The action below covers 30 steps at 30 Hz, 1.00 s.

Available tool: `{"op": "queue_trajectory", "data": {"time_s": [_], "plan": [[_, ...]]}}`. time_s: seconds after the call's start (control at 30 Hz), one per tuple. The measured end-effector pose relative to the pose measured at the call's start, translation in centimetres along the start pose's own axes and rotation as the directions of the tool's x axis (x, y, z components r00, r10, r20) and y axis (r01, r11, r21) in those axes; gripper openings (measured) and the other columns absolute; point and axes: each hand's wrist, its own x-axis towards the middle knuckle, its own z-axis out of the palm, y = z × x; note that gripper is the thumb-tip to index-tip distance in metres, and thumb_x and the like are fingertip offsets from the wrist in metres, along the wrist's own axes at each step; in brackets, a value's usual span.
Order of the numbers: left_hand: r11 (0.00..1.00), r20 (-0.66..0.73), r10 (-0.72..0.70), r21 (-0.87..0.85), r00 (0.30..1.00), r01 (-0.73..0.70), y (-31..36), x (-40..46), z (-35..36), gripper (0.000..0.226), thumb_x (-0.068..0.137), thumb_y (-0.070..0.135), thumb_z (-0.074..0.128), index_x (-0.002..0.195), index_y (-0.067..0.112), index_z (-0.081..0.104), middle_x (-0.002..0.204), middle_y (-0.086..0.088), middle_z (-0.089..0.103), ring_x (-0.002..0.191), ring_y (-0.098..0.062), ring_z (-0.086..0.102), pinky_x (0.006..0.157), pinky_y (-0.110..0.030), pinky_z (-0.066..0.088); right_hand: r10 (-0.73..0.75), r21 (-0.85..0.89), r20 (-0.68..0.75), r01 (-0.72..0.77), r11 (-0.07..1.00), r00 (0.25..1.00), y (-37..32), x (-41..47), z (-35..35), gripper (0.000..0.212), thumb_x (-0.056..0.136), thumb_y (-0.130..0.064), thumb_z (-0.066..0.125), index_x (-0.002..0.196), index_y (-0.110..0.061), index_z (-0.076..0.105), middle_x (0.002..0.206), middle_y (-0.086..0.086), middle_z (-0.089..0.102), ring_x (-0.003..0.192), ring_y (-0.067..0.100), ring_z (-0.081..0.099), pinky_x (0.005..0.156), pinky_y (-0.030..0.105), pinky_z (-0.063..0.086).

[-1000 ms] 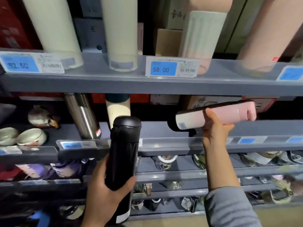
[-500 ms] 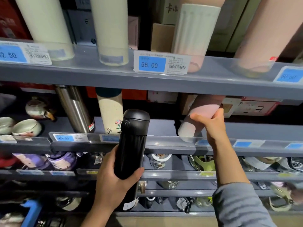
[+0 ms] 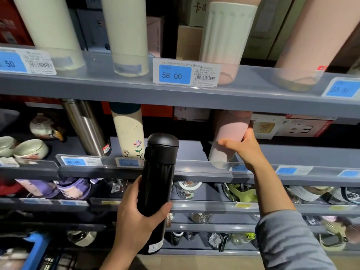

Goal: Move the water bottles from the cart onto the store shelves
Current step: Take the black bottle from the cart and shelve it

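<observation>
Head view showed the pink bottle [image 3: 228,139] right of centre, standing slightly tilted on the middle shelf [image 3: 194,168], its pale base behind the clear front rail. The right hand [image 3: 246,148] curled round its mid-body, thumb across the front and fingers on the right flank, so that grip was wrapped on the bottle. Its matte coat looked easy to hold, and the rigid body would not give under the fingers; judged as empty stock, it should be light but top-heavy at the cap, so holding near the middle seemed sound.

Lower centre, the black bottle [image 3: 155,190] was upright in the air in front of the shelf edge, not yet placed. The left hand [image 3: 136,217] clasped its lower half, thumb on the right side. Its smooth finish looked more slippery, and a hold nearer the middle would steady it when tipped in.

Left of it on the middle shelf stood a floral cream bottle [image 3: 129,131] and a steel flask [image 3: 85,127]. Above, a price tag [image 3: 186,73] read 58.00.
</observation>
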Motion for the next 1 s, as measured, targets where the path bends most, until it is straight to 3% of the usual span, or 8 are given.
{"op": "queue_trajectory", "data": {"time_s": [0.4, 0.5, 0.6, 0.67, 0.73, 0.8, 0.9, 1.0], "plan": [[0.999, 0.045, 0.04, 0.009, 0.998, -0.041, 1.1, 0.5, 0.9, 0.068, 0.054, 0.064, 0.069, 0.117, 0.047, 0.047, 0.112, 0.022, 0.056, 0.105, 0.009, 0.052, 0.077, -0.006, 0.04, -0.053, 0.016, -0.001, 0.053, 0.998, 0.999, 0.4, -0.9, 0.6, 0.065, 0.073, -0.009, 0.081, 0.116, -0.017, 0.032, 0.108, 0.0, 0.049, 0.106, 0.021, 0.053, 0.075, 0.029, 0.052], [0.999, 0.053, 0.042, -0.003, 0.998, -0.042, 1.2, 0.7, 1.3, 0.07, 0.054, 0.064, 0.07, 0.117, 0.05, 0.045, 0.113, 0.021, 0.056, 0.106, 0.006, 0.053, 0.08, -0.01, 0.041, -0.211, 0.017, -0.177, 0.217, 0.976, 0.961, 0.1, -3.3, -0.3, 0.08, 0.07, -0.02, 0.086, 0.13, -0.018, 0.034, 0.128, 0.004, 0.049, 0.115, 0.015, 0.053, 0.094, 0.026, 0.048], [0.998, 0.067, 0.036, -0.062, 0.997, -0.032, 1.4, 0.6, 1.8, 0.069, 0.052, 0.063, 0.071, 0.115, 0.051, 0.046, 0.111, 0.021, 0.058, 0.105, 0.005, 0.055, 0.082, -0.015, 0.043, -0.332, -0.012, -0.384, 0.354, 0.935, 0.862, 0.3, -8.3, -0.8, 0.063, 0.077, -0.028, 0.079, 0.13, -0.02, 0.046, 0.12, -0.002, 0.056, 0.111, 0.01, 0.056, 0.099, 0.026, 0.046], [0.995, 0.084, 0.036, -0.1, 0.996, -0.028, 1.6, 0.4, 2.6, 0.07, 0.052, 0.062, 0.073, 0.116, 0.049, 0.047, 0.112, 0.018, 0.059, 0.106, 0.001, 0.057, 0.085, -0.022, 0.047, -0.29, 0.078, -0.284, 0.323, 0.943, 0.914, 0.1, -11.7, 0.5, 0.058, 0.071, -0.046, 0.076, 0.119, -0.024, 0.054, 0.106, -0.005, 0.061, 0.096, 0.006, 0.061, 0.088, 0.023, 0.05], [0.994, 0.097, 0.067, -0.09, 0.993, -0.059, 1.9, 0.3, 3.6, 0.071, 0.053, 0.06, 0.075, 0.117, 0.052, 0.046, 0.113, 0.019, 0.058, 0.108, -0.001, 0.057, 0.087, -0.027, 0.049, -0.166, 0.201, 0.03, 0.157, 0.967, 0.986, -0.5, -14.0, 3.0, 0.063, 0.068, -0.057, 0.077, 0.119, -0.029, 0.053, 0.105, -0.005, 0.063, 0.088, 0.001, 0.063, 0.078, 0.018, 0.051], [0.994, 0.124, 0.107, -0.037, 0.987, -0.103, 2.4, 0.2, 4.3, 0.073, 0.052, 0.058, 0.075, 0.116, 0.062, 0.041, 0.111, 0.022, 0.055, 0.106, 0.0, 0.056, 0.083, -0.028, 0.05, -0.053, 0.179, 0.263, 0.005, 0.984, 0.963, -0.9, -15.1, 5.4, 0.066, 0.068, -0.056, 0.079, 0.122, -0.036, 0.047, 0.105, -0.013, 0.064, 0.093, -0.003, 0.063, 0.077, 0.019, 0.051], [0.98, 0.188, 0.17, 0.068, 0.967, -0.185, 2.9, 0.4, 4.5, 0.088, 0.049, 0.055, 0.074, 0.122, 0.067, 0.027, 0.117, 0.024, 0.045, 0.11, 0.003, 0.05, 0.083, -0.024, 0.049, -0.042, 0.075, 0.224, 0.025, 0.997, 0.974, -1.2, -15.0, 6.7, 0.072, 0.05, -0.058, 0.079, 0.111, -0.039, 0.045, 0.097, -0.027, 0.061, 0.094, -0.007, 0.06, 0.077, 0.019, 0.051], [0.984, 0.28, 0.17, -0.001, 0.945, -0.176, 2.7, 1.2, 2.9, 0.099, 0.048, 0.061, 0.077, 0.132, 0.056, 0.026, 0.127, 0.033, 0.037, 0.121, 0.01, 0.041, 0.089, -0.007, 0.038, -0.029, 0.084, 0.233, 0.01, 0.996, 0.972, -1.8, -13.2, 6.9, 0.063, 0.06, -0.03, 0.089, 0.11, -0.029, 0.051, 0.096, -0.012, 0.066, 0.091, 0.001, 0.064, 0.076, 0.019, 0.052]]}}
